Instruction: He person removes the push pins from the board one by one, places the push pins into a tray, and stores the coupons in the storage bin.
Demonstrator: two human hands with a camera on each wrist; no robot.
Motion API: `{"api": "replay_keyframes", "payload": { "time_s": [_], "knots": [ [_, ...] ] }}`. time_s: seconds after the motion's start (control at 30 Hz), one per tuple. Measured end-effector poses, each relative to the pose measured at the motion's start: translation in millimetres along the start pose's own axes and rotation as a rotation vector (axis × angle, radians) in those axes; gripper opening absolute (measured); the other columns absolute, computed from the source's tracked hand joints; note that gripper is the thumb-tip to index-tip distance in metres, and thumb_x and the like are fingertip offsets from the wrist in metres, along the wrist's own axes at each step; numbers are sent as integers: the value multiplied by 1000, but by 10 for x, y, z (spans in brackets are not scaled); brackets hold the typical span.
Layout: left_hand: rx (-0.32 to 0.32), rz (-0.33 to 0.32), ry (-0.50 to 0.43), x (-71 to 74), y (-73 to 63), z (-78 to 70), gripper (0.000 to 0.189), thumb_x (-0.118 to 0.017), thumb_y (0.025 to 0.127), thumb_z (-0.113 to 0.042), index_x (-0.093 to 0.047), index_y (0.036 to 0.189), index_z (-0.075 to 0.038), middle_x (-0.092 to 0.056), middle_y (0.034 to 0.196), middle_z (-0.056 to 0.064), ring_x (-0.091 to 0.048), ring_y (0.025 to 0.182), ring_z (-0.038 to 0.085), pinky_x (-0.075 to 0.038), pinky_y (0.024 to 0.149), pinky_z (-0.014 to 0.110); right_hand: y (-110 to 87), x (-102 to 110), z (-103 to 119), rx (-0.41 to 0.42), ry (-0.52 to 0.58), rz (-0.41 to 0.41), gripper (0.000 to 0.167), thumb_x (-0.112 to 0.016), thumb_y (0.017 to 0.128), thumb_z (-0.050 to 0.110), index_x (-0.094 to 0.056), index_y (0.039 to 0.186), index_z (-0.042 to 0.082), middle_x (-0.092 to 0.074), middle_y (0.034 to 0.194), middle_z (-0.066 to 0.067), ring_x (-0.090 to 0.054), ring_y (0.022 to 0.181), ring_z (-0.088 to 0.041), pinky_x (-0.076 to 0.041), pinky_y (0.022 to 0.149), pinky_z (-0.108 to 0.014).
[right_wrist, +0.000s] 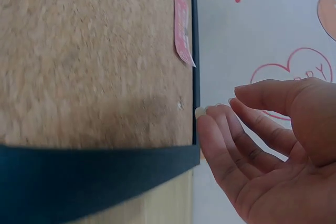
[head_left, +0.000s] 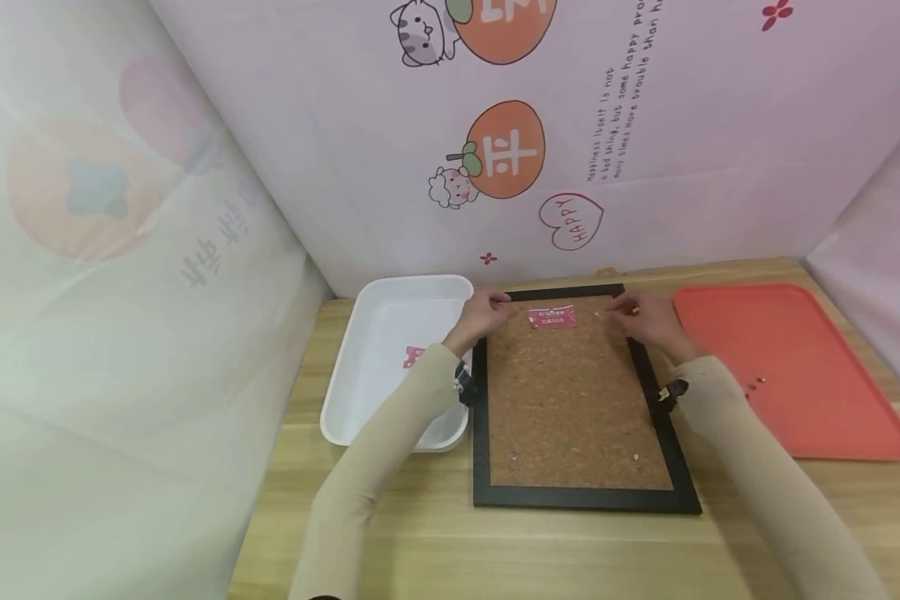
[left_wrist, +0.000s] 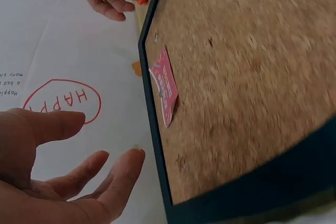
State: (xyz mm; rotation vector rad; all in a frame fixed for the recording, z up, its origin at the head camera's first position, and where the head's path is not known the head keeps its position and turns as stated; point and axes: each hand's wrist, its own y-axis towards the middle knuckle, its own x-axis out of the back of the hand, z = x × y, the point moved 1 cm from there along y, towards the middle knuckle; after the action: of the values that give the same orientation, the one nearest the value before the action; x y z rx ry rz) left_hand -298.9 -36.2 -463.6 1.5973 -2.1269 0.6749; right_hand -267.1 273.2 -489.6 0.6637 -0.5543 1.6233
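A cork board (head_left: 573,400) in a black frame lies on the wooden table. A small pink card (head_left: 552,317) with white lettering sits near its far edge, one edge curling up in the right wrist view. By the far left corner of the frame is my left hand (head_left: 482,318), thumb and fingers apart with nothing between them (left_wrist: 79,182). Over the far right corner, my right hand (head_left: 648,321) is loosely bent, its thumb apart from the fingers and no object in it. Small pins (head_left: 635,457) stick in the cork near its corners.
Left of the board stands a white tray (head_left: 342,375) with another pink card (head_left: 413,356) in it. A red tray (head_left: 802,367) lies on the right, with several tiny pins (head_left: 761,380) near its left side. A printed cloth backdrop (head_left: 675,200) rises behind the table.
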Motion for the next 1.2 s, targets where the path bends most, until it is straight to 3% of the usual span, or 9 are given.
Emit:
{"api": "replay_keyframes", "payload": {
  "time_s": [0.2,0.4,0.6,0.8,1.0,1.2],
  "knots": [
    [51,13,-33,-99,57,-78,38,-68,100,-28,-66,128,-2,-67,131,18,-65,120,33,-56,101,45,102,-91,46,43,-45,-13,28,-64,101,14,-70,119,-5,-70,113,-29,-64,98,-36,-50,74,-31],
    [86,-26,-20,-240,107,-83,31,-67,101,-23,-66,125,-3,-70,125,16,-67,115,31,-57,99,45,235,-187,61,73,-18,-17,25,-64,99,10,-70,116,-7,-71,112,-31,-68,98,-41,-51,71,-28],
    [135,-21,-61,-419,125,-71,35,-67,100,-20,-62,130,-3,-72,121,16,-67,112,30,-55,100,45,319,-311,74,52,36,9,26,-64,100,9,-69,118,-9,-71,115,-33,-70,103,-44,-56,73,-28],
    [177,-60,-41,-542,130,-70,39,-66,100,-20,-61,134,-2,-69,125,15,-65,115,28,-55,100,41,345,-431,163,11,72,59,33,-63,103,16,-66,126,-7,-70,121,-31,-68,110,-43,-58,87,-41],
    [218,-92,-11,-598,235,-18,36,-69,98,-21,-64,132,-8,-69,127,12,-65,115,26,-55,101,40,388,-551,173,-37,104,73,36,-66,102,20,-65,129,-4,-69,124,-29,-67,111,-38,-54,80,-30],
    [215,-112,-2,-617,300,-2,34,-69,95,-20,-66,128,-10,-71,123,9,-66,105,21,-56,91,33,492,-642,140,-41,91,44,35,-68,101,18,-67,127,-5,-71,123,-30,-70,111,-40,-56,83,-30]
  ]
}}
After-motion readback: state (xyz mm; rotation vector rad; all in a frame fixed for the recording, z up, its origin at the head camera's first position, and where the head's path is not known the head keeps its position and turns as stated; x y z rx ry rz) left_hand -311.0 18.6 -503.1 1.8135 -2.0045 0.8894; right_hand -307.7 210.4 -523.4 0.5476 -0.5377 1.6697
